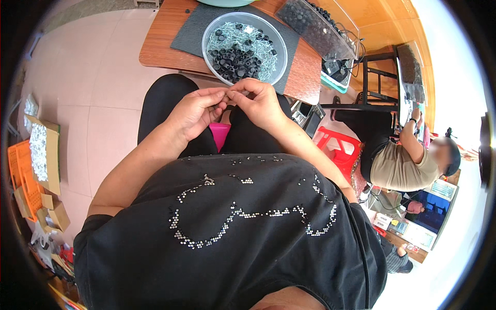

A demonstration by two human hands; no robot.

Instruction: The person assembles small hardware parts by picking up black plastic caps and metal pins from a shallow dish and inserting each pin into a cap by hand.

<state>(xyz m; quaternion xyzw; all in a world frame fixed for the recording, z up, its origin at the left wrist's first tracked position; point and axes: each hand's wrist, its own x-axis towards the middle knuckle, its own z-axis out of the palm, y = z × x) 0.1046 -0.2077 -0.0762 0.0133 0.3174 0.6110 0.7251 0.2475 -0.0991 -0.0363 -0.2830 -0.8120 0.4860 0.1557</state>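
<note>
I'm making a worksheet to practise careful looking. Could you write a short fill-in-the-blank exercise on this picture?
1. The darker small parts in the round tub are coloured ____.
2. The fingertips of the left hand are close to those of the ____.
3. The table under the dark mat is coloured ____.
4. The orange crate is near the picture's ____ edge.

Missing words: black; right hand; brown; left.

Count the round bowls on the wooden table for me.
2: a clear bowl holding silvery screws and black pieces, on the dark mat; and a pale green bowl, cut off at the top edge. More may lie out of view.
</note>
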